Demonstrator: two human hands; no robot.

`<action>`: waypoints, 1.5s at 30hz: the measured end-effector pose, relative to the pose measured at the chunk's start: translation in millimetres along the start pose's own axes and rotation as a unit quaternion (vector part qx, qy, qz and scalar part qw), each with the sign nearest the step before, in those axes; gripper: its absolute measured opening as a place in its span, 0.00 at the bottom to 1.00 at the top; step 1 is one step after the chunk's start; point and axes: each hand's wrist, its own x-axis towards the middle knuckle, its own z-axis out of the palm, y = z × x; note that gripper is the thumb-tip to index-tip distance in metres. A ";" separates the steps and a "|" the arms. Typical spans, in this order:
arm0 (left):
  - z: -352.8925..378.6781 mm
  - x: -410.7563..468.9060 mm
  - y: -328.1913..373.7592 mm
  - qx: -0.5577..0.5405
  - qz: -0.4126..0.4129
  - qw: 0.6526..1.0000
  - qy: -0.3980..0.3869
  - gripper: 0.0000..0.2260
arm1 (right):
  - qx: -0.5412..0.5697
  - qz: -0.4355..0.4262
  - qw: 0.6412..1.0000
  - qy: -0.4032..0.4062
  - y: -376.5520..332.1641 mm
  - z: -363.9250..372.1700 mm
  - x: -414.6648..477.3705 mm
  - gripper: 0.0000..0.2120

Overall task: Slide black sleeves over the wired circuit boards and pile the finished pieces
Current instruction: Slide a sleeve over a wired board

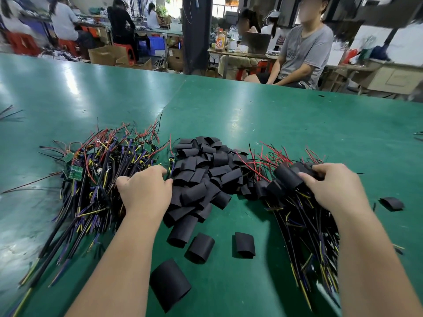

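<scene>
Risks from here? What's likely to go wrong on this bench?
1. Wires in the bare board pile are tangled; the left hand pulling one out may drag others into the sleeve pile.
2. The finished pile touches the sleeve pile, so the sleeved piece in the right hand could get mixed with empties.
3. The loose sleeve nearest the person lies between the forearms and may be swept aside.
</scene>
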 end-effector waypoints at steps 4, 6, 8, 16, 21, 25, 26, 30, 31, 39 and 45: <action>-2.1 -1.7 1.7 -0.056 -0.005 0.998 0.021 0.14 | 0.018 -0.003 0.997 0.071 0.7 3.3 -1.0 0.14; -2.2 -2.7 2.0 -0.104 -0.010 0.994 0.025 0.16 | 0.058 -0.041 0.993 0.089 -6.1 4.0 -5.1 0.16; -1.0 -2.6 3.4 -0.151 -0.022 0.988 0.027 0.16 | 0.048 -0.096 0.994 0.035 -12.1 8.6 -10.7 0.18; -3.3 0.6 5.7 -0.250 -0.025 0.967 0.043 0.16 | -0.005 -0.005 1.000 0.013 -20.7 15.1 -13.3 0.25; -10.1 -2.6 12.3 -0.349 0.059 0.930 0.104 0.12 | 0.176 -0.163 0.968 0.069 -47.6 2.4 -35.9 0.09; -10.7 -7.8 17.4 -0.345 0.194 0.915 0.081 0.11 | 0.530 -0.066 0.798 -0.278 -85.0 22.1 -59.7 0.16; -9.9 -9.8 19.1 -0.345 0.214 0.913 0.048 0.12 | 0.599 -0.028 0.733 -0.321 -90.0 31.1 -62.8 0.23; -5.4 -16.8 21.8 -0.330 0.256 0.906 -0.073 0.11 | 0.713 0.001 0.642 -0.283 -90.5 49.5 -62.2 0.17; -4.8 -17.6 22.5 -0.334 0.258 0.902 -0.088 0.10 | 0.717 -0.007 0.643 -0.269 -88.0 51.5 -61.1 0.15; -7.9 -29.2 33.2 -0.382 0.267 0.885 -0.025 0.06 | 0.674 -0.043 0.699 -0.235 -82.0 58.3 -68.2 0.13; -8.9 -26.6 30.9 -0.316 0.279 0.905 -0.051 0.11 | 0.539 -0.156 0.820 -0.111 -75.5 60.2 -63.8 0.04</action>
